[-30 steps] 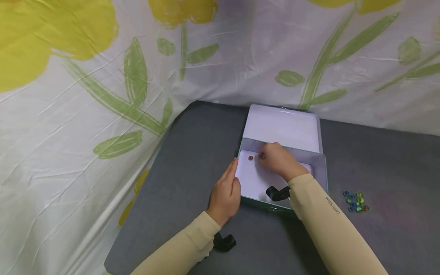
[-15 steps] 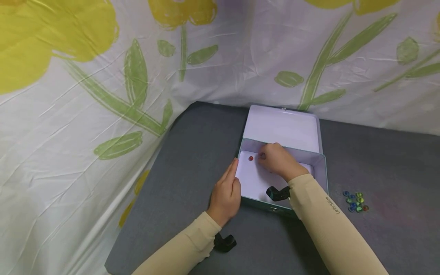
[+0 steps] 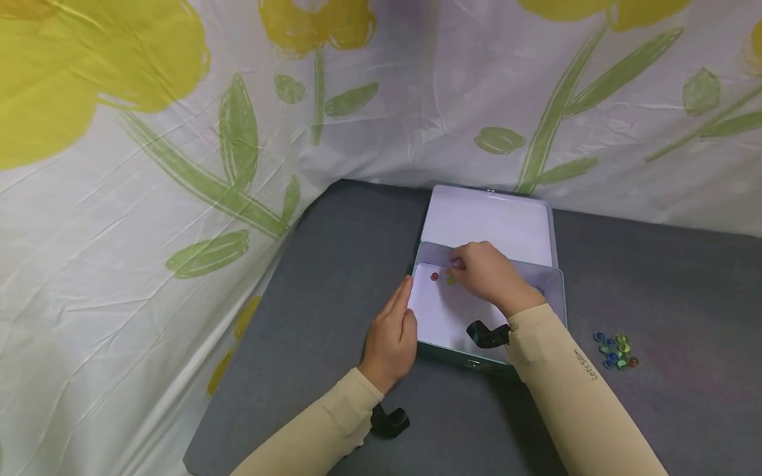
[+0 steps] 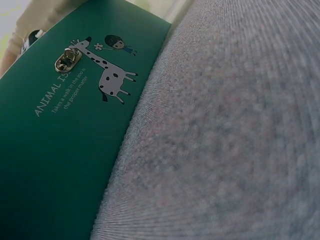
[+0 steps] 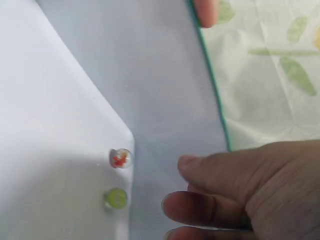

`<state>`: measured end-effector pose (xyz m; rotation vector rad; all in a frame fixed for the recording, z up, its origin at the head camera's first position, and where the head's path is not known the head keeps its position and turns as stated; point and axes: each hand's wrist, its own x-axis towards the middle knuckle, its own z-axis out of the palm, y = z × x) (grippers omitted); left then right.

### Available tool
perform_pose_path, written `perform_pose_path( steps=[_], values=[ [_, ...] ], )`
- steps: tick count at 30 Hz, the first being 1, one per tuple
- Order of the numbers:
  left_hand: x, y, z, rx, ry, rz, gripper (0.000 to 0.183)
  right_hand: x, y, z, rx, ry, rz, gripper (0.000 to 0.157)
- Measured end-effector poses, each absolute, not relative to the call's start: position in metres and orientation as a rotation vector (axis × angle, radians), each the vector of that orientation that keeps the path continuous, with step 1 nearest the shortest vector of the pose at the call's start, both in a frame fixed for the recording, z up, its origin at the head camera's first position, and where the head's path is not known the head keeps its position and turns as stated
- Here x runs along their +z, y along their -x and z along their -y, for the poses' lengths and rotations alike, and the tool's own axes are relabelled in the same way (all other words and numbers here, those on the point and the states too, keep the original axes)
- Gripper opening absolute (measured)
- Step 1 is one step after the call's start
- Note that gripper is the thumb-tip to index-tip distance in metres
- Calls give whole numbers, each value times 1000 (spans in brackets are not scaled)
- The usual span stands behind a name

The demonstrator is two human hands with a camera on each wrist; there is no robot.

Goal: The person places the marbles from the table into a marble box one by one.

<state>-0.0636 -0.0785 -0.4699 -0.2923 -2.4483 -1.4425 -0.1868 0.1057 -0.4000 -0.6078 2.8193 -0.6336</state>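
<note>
An open tin box (image 3: pixel 552 281), white inside and green outside (image 4: pixel 55 160), stands on the grey table (image 3: pixel 333 277) with its lid (image 3: pixel 488 221) tipped back. My left hand (image 3: pixel 400 311) lies with straight fingers against the box's left wall; one fingertip (image 5: pixel 206 11) shows at the rim. My right hand (image 3: pixel 470 268) hovers inside over the far left corner, fingers (image 5: pixel 200 172) loosely curled and holding nothing. On the box floor just left of it lie a red glass bead (image 3: pixel 434 277) (image 5: pixel 120 158) and a green one (image 3: pixel 450 280) (image 5: pixel 115 198).
A small pile of coloured glass beads (image 3: pixel 616 349) lies on the table right of the box. A flower-print cloth (image 3: pixel 178 198) hangs behind and to the left of the table. The box front bears a giraffe drawing and a metal clasp (image 4: pixel 65 59).
A green bead now lies beside the red one in the box; earlier my right hand covered that spot. That hand has lifted slightly and shifted right. The left hand has stayed put.
</note>
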Motion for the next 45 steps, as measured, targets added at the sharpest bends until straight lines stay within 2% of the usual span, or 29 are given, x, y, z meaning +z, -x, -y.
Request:
perform_pose_path(
  steps=[14,26,37,45],
  values=[
    [-470,64,77,-1474,288,2454,54,-364,163,-138,-674,680,-2837,28],
    [-472,65,79,-1479,287,2441,53,-340,135,-175,-668,605,-2906,30],
    [-473,66,77,-1484,319,2429,52,-344,110,-234,-689,437,-2978,32],
    [-472,65,76,-1475,293,2444,53,-352,100,-268,-740,251,-2899,46]
  ],
)
